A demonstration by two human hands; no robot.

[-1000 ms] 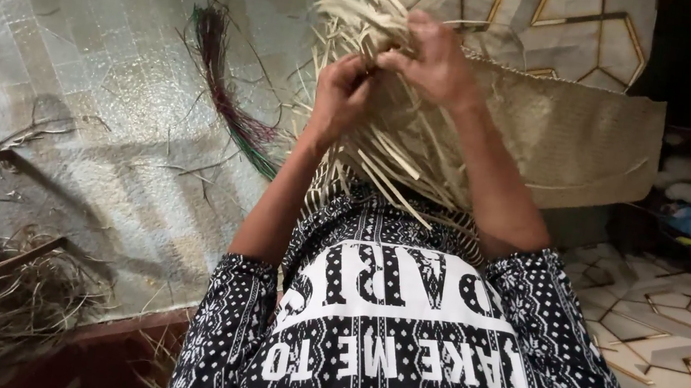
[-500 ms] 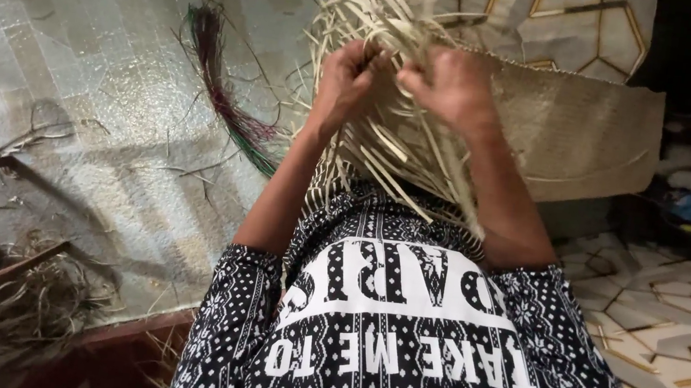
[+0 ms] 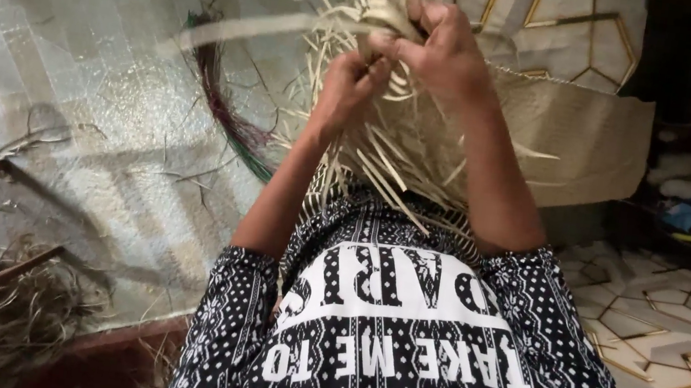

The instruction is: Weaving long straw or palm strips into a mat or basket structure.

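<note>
A half-woven mat of pale tan dried leaf strips point(image 3: 567, 134) lies across the person's lap and runs away to the right, its long axis roughly left to right, its finished edge far right over the hexagon-patterned floor tiles point(image 3: 682, 336). At its near left end the loose unwoven pale strips point(image 3: 369, 148) fan out, most pointing down toward the patterned black-and-white shirt point(image 3: 397, 343). One long pale strip point(image 3: 252, 26), blurred, stretches from the hands out to the left, nearly level. The left hand point(image 3: 346, 87) is raised with forearm upright, fingers curled and pinched on strips just below the right hand point(image 3: 435, 50), which is closed over the bundle top, knuckles toward the camera. The two hands touch. Compared with half a second ago, the right hand has risen and crossed closer over the left, and the long strip now sweeps out leftward. A bunch of green and purple dyed strands point(image 3: 223, 107) lies on the shiny woven floor mat point(image 3: 82, 97) to the left, well apart from the hands.
</note>
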